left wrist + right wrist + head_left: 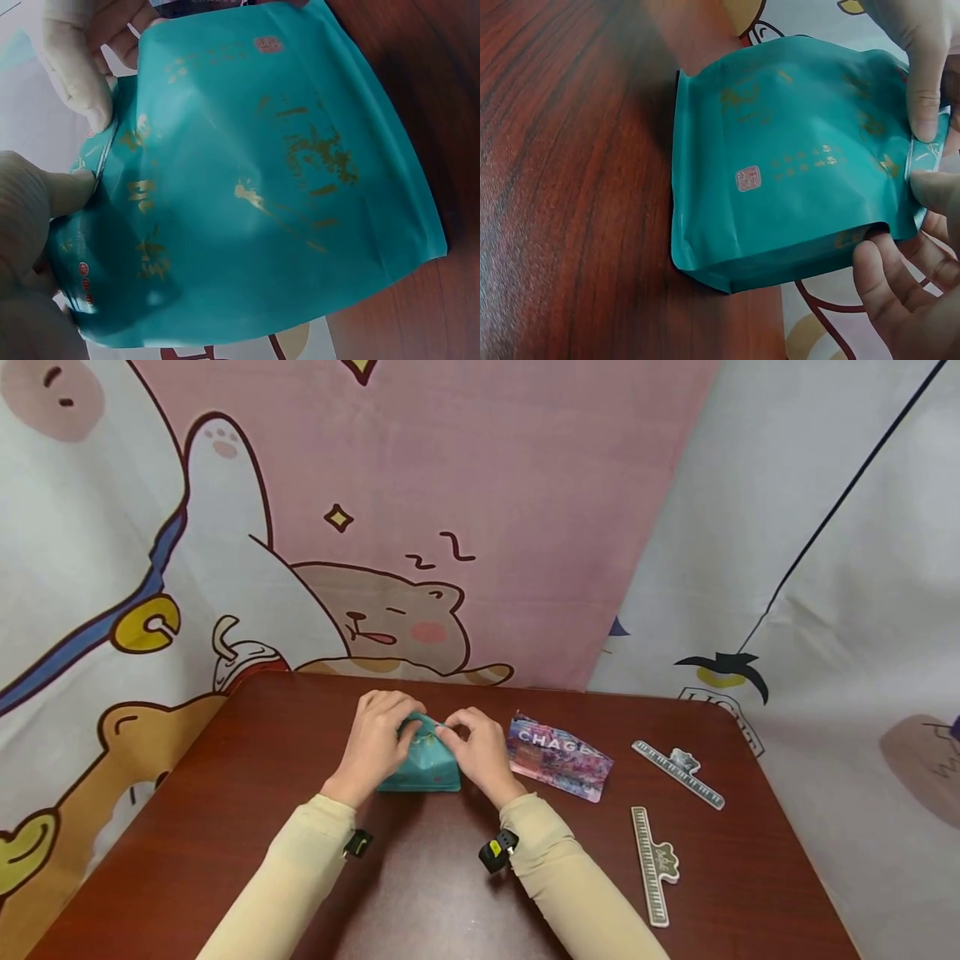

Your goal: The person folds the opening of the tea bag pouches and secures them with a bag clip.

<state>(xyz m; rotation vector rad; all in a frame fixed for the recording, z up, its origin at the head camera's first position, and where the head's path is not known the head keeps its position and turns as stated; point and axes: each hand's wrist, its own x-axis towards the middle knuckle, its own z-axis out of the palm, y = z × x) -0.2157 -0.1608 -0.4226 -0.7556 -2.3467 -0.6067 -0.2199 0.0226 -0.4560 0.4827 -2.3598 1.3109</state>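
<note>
A teal pouch [420, 768] with gold lettering stands upright on the table in front of me. Its top is folded over in a narrow flap. My left hand [381, 735] pinches the left part of that fold between thumb and fingers. On the right part, my right hand [478, 750] pinches the same fold, thumb on the near side. In the left wrist view both thumbs press along the crease, and the pouch's front [247, 187] bulges out below it. From the right wrist, the pouch's side [802, 262] shows, with right-hand fingers [889, 277] against the top corner.
A pink and purple printed pouch [558, 756] lies flat to the right of my right hand. Farther right are two long clips with piano-key patterns, a silver one [678, 772] and a beige one [652, 868]. A cartoon cloth [525, 527] hangs behind the table [225, 843].
</note>
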